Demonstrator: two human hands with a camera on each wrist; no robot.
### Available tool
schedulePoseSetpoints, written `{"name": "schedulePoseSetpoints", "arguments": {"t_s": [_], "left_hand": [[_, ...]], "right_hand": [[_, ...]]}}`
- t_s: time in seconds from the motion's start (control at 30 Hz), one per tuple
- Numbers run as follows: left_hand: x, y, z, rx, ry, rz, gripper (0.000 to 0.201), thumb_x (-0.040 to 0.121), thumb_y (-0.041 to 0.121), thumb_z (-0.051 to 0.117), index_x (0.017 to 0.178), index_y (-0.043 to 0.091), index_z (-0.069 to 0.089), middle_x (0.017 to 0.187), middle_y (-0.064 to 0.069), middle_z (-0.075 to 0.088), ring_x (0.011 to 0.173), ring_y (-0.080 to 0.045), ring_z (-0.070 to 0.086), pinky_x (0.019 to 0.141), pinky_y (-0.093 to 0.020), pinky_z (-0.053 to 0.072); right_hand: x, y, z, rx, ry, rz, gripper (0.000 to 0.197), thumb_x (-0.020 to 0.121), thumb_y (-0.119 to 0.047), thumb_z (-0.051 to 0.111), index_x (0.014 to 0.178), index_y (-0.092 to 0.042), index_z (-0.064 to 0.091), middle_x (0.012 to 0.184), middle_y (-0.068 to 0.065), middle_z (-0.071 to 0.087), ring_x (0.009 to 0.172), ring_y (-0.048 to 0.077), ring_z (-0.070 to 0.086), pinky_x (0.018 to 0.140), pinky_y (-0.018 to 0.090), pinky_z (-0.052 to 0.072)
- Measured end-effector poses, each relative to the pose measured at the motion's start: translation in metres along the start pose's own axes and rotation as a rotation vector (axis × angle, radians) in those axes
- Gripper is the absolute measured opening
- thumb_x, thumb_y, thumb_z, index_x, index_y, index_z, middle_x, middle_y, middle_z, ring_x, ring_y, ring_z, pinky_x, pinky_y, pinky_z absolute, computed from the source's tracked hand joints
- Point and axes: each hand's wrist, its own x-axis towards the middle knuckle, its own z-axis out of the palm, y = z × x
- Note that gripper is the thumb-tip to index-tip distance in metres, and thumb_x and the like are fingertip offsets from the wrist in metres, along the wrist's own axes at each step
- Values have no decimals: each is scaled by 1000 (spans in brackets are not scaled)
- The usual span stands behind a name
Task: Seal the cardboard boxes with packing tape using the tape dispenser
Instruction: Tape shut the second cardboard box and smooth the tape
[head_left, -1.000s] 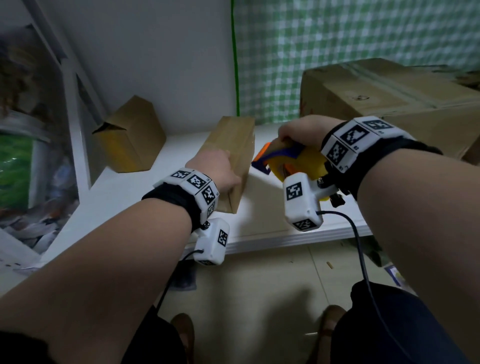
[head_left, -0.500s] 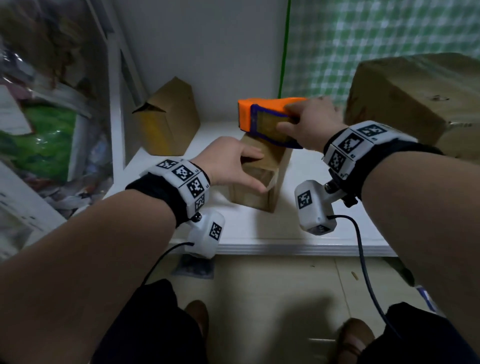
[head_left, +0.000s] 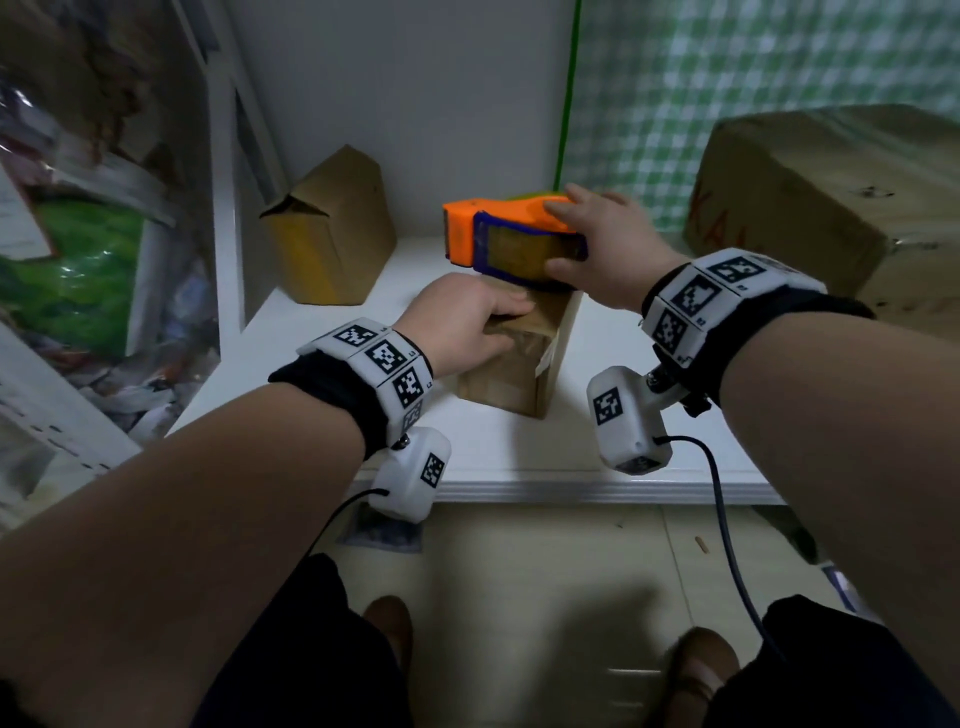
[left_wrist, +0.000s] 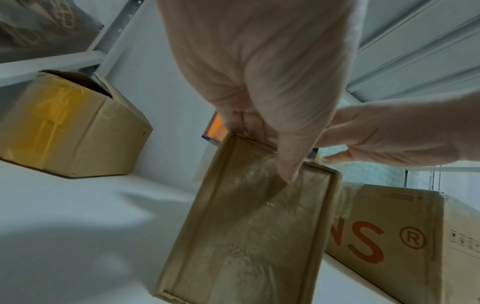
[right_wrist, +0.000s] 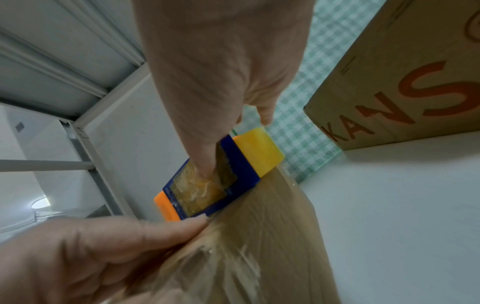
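Note:
A small brown cardboard box (head_left: 511, 371) stands on end on the white shelf (head_left: 519, 467), its near face covered in clear tape (left_wrist: 259, 222). My left hand (head_left: 506, 325) grips the box's top edge, fingers over the top and thumb on the near face (left_wrist: 287, 172). My right hand (head_left: 553, 239) holds the orange, blue and yellow tape dispenser (head_left: 506, 236) against the top of the box, thumb pressed on the tape roll (right_wrist: 205, 174). The dispenser's toothed orange end (left_wrist: 215, 128) sticks out past the box's left side.
An open-topped cardboard box (head_left: 332, 244) stands at the back left of the shelf. A large printed carton (head_left: 831, 208) fills the right side. A white upright (head_left: 228, 208) and cluttered bags lie to the left; the shelf's front edge (head_left: 597, 491) is just under my wrists.
One second ago the dispenser was low at the box's right side; my right hand has raised it onto the top of the box. My left hand has shifted to grip the top edge.

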Motion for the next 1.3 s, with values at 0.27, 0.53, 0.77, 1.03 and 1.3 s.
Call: {"name": "schedulePoseSetpoints", "arguments": {"t_s": [0.27,0.53,0.77,1.03,1.3], "left_hand": [[1,14,1,51,-5,-16,45,88,27,63,132,23,55,138,6,52,131,-13,44,106,-25,31],[-4,27,9,50,55,-25,44,89,32,60,132,24,55,139,6,51,130,-15,45,103,-28,36],[-4,31,13,68,85,-44,42,90,39,57,130,26,57,133,4,57,122,-20,52,97,-37,43],[-3,29,11,88,44,-27,38,94,42,49,127,28,59,132,3,58,120,-21,53,93,-37,44],[-6,28,1,91,-32,-6,36,91,31,52,125,24,62,129,0,60,117,-23,53,92,-37,45]], "right_hand": [[-54,-5,-17,5,-35,-110,28,78,-9,62,101,-22,73,101,-1,70,93,20,63,78,25,47],[-74,-8,-1,-57,-140,-81,53,76,-27,77,127,-23,61,116,4,67,102,24,60,88,35,47],[-71,-9,14,-86,-66,-54,42,79,-33,74,118,-21,66,108,4,69,97,25,60,84,38,49],[-74,-11,20,-133,-23,-39,36,82,-37,67,114,-19,66,104,4,68,98,24,59,83,37,50],[-75,-13,24,-190,-4,-61,28,88,-39,54,103,-19,67,97,4,69,93,28,60,76,36,47]]}}
